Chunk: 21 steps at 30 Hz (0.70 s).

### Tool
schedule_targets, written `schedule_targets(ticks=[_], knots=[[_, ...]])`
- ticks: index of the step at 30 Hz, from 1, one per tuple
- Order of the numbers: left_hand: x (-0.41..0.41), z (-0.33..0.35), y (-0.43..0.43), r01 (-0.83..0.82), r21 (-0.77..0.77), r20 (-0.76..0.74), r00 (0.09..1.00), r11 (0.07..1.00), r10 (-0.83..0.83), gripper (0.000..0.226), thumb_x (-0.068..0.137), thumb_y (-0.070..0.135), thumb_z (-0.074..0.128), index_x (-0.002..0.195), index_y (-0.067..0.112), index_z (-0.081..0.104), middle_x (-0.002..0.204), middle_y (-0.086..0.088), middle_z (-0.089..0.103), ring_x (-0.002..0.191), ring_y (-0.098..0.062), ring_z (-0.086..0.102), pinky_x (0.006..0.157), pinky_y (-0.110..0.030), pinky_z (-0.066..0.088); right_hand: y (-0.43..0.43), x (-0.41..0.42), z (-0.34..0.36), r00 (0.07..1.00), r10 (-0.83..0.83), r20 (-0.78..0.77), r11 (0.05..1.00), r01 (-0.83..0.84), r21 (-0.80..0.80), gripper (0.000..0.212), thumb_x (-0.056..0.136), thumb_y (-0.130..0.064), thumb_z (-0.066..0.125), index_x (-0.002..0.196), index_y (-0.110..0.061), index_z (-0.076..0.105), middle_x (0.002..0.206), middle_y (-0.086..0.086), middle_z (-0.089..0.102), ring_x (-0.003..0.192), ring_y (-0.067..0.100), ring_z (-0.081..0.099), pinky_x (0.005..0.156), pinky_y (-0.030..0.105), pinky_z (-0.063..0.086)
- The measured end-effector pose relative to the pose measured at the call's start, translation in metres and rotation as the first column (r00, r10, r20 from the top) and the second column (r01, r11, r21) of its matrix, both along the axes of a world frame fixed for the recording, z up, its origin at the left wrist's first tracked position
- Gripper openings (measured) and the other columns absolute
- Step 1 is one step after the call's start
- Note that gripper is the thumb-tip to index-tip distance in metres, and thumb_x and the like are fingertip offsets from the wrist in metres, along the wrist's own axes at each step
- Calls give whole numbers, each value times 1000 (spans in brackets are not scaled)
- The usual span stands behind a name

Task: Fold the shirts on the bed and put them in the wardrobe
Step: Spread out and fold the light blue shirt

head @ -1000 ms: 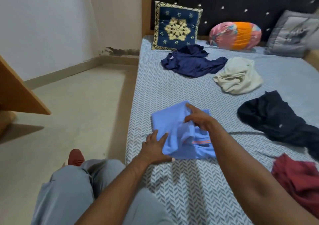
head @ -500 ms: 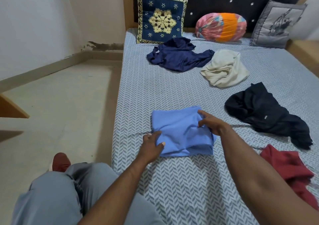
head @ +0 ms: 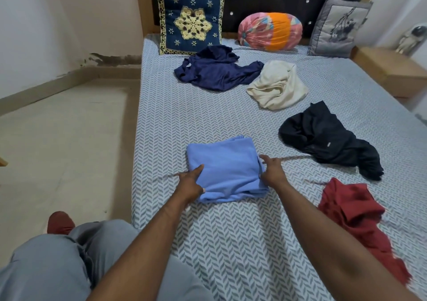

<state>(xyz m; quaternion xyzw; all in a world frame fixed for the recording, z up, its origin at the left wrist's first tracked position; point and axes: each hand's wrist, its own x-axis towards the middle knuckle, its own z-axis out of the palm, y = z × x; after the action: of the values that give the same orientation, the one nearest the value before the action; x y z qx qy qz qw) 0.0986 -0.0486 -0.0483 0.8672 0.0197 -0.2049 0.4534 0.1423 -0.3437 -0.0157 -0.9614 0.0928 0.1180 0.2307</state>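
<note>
While the folded blue shirt [head: 227, 169] lies on the bed [head: 231, 243] between both grips, the left grip [head: 190, 183] pinches one side edge and the right grip [head: 272, 171] clasps the opposite edge; neither is nearer.

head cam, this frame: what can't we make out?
Wardrobe: outside the head view.
Right hand grip: fingertips hidden at the edge of the folded blue shirt.
Red shirt: near end blurred.
Pale object on the bedside table: blurred, cut by the right edge.
</note>
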Motion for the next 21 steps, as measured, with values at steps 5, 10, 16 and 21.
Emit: schedule_targets(ticks=[5, 10, 16, 21], knots=[[3, 13, 17, 6, 28, -72, 997, 1000, -4, 77, 88, -1, 61, 154, 12, 23, 161, -16, 8, 145, -33, 22, 108, -37, 38, 10, 1, 5, 994, -3, -108, 1000, 3, -1, 80, 83, -8, 67, 151, -18, 27, 145, 24, 27, 119, 45, 50, 89, 47, 46], [1, 38, 87, -24, 6, -129, 991, 1000, 25, 87, 70, -1, 69, 150, 6, 33, 154, -15, 27, 136, -30, 38, 105, -38, 42, 25, 7, 15, 975, 12, -221, 956, 54, 289, 97, 76, -7, 80, 153, -23, 22, 126, 15, 48, 95, 35, 63, 54, 38, 54], [-11, 50, 162, 15, 255, -114, 993, 967, 15, 77, 74, -15, 54, 145, 13, 43, 136, -15, 49, 117, -30, 53, 92, -33, 46, 67, 13, 3, 985, -22, -171, 905, 92, 415, 48, 84, -22, 74, 123, -17, 48, 82, 14, 61, 62, 23, 56, 55, 33, 51], [-30, 41, 119, -95, 618, 138, 990, 780, 11, 57, 79, 24, 62, 135, 21, 49, 127, -15, 44, 111, -40, 48, 96, -45, 45, 98, 19, 1, 998, 34, -49, 937, -15, 348, 40, 82, -22, 72, 116, -18, 52, 84, 5, 67, 72, 26, 65, 70, 41, 57]])
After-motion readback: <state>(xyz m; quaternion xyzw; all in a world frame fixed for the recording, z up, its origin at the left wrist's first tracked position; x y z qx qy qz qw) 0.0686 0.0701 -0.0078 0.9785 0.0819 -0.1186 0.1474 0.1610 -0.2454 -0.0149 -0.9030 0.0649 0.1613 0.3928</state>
